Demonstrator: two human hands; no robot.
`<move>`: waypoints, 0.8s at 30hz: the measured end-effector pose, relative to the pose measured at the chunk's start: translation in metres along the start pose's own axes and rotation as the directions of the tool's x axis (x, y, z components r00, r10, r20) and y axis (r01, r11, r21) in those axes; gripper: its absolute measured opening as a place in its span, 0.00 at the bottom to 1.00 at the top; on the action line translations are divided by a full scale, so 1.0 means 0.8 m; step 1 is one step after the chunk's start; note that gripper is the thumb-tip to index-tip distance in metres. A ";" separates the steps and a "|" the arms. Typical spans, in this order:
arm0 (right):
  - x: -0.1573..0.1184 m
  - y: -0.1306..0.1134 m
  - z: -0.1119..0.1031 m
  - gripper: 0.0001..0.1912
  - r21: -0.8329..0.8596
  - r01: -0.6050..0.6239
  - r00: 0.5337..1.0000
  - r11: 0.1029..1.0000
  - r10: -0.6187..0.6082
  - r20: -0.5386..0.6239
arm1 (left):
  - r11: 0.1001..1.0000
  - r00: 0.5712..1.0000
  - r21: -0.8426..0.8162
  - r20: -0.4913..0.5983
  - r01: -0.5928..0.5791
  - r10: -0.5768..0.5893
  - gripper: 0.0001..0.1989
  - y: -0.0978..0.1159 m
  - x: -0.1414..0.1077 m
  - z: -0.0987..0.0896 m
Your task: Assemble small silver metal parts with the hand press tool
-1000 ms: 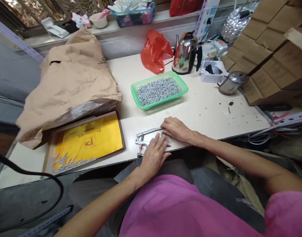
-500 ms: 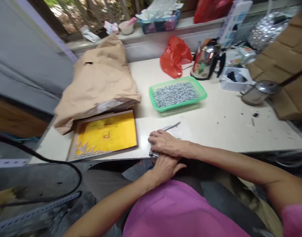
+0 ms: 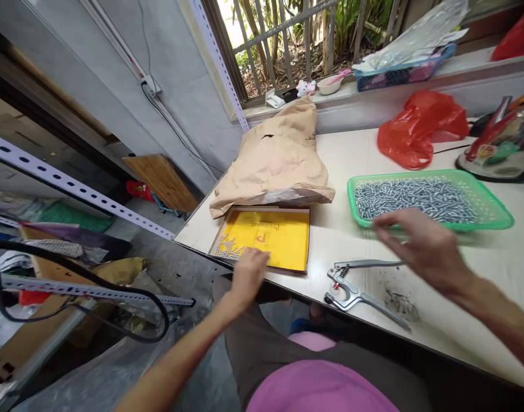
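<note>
My left hand (image 3: 248, 273) is over the front edge of a shallow box with a yellow bottom (image 3: 283, 243), its fingers curled together; whatever they may hold is hidden. Small silvery metal pins (image 3: 228, 249) lie in the box's front left corner, beside that hand. My right hand (image 3: 425, 249), blurred by motion, hovers in front of a green plastic basket (image 3: 497, 214) full of similar metal pieces (image 3: 412, 197). Between the hands, a pair of grey hand pliers (image 3: 350, 294) with a spring lies on the table, handles spread. A small pile of dark metal bits (image 3: 401, 303) sits beside its handles.
A brown paper sack (image 3: 274, 166) lies behind the yellow box and overlaps its back edge. Behind the basket are a red plastic bag (image 3: 425, 129) and a shiny kettle (image 3: 502, 143). A black cable (image 3: 159, 309) loops at the left, beyond the table's edge.
The view has swung left. My hands, earlier together over the pliers, have parted: the left moved to the yellow box, the right towards the green basket. The pliers now lie uncovered.
</note>
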State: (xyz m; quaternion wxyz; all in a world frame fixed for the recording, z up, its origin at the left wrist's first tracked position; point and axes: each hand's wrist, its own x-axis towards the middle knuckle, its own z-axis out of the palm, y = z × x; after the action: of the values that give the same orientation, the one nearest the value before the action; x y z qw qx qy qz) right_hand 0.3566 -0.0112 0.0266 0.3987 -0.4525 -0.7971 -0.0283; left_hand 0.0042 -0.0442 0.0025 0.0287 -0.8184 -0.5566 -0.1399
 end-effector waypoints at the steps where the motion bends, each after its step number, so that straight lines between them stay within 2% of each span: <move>1: 0.006 0.020 -0.014 0.07 -0.077 -0.053 0.997 0.996 0.048 -0.055 | 0.994 0.995 0.062 0.026 0.094 -0.096 0.13 -0.029 0.009 -0.007; 3: 0.012 0.059 -0.033 0.11 -0.190 -0.133 0.990 0.973 0.123 -0.065 | 0.966 0.968 0.146 0.097 0.214 -0.230 0.13 -0.074 0.022 -0.016; 4: 0.012 0.074 -0.040 0.15 -0.245 -0.149 0.989 0.958 0.147 -0.025 | 0.956 0.955 0.166 0.136 0.241 -0.264 0.12 -0.089 0.026 -0.018; 7: 0.000 0.089 -0.045 0.23 -0.337 -0.142 0.979 0.931 0.183 0.092 | 0.951 0.935 0.171 0.202 0.258 -0.290 0.12 -0.107 0.033 -0.016; 10: -0.029 0.061 -0.036 0.18 -0.271 -0.134 0.970 0.953 0.182 0.159 | 0.957 0.933 0.150 0.229 0.248 -0.278 0.12 -0.106 0.038 -0.011; 13: -0.067 0.015 -0.023 0.13 -0.097 -0.125 0.940 0.987 0.149 0.306 | 0.966 0.933 0.122 0.256 0.229 -0.254 0.11 -0.108 0.046 -0.009; 14: -0.079 0.001 -0.018 0.13 -0.054 -0.133 0.913 0.990 0.143 0.381 | 0.970 0.933 0.112 0.269 0.218 -0.240 0.11 -0.111 0.050 -0.009; 17: -0.106 -0.029 -0.009 0.13 -0.040 -0.162 0.788 0.986 0.154 0.596 | 0.977 0.937 0.089 0.280 0.193 -0.211 0.09 -0.114 0.062 -0.013; 19: -0.115 -0.037 -0.006 0.12 -0.087 -0.174 0.732 0.981 0.188 0.655 | 0.973 0.947 0.058 0.221 0.225 -0.233 0.08 -0.100 0.071 -0.017; 21: -0.120 -0.039 -0.003 0.11 -0.136 -0.173 0.708 0.975 0.220 0.672 | 0.947 0.936 -0.065 0.182 0.316 -0.300 0.08 -0.065 0.076 -0.021; 22: -0.121 -0.039 -0.002 0.10 -0.154 -0.167 0.703 0.974 0.227 0.674 | 0.911 0.917 -0.171 0.210 0.376 -0.339 0.10 -0.041 0.076 -0.022; 24: -0.121 -0.035 0.000 0.10 -0.171 -0.140 0.702 0.975 0.219 0.677 | 0.756 0.849 -0.409 0.380 0.511 -0.368 0.14 0.016 0.071 -0.018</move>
State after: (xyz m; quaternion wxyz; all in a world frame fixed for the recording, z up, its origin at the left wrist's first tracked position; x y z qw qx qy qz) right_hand 0.3620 -0.0953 -0.0281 0.0484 -0.5263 -0.8374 0.1392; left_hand 0.0325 -0.0004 0.0327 -0.2940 -0.6530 -0.6781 -0.1652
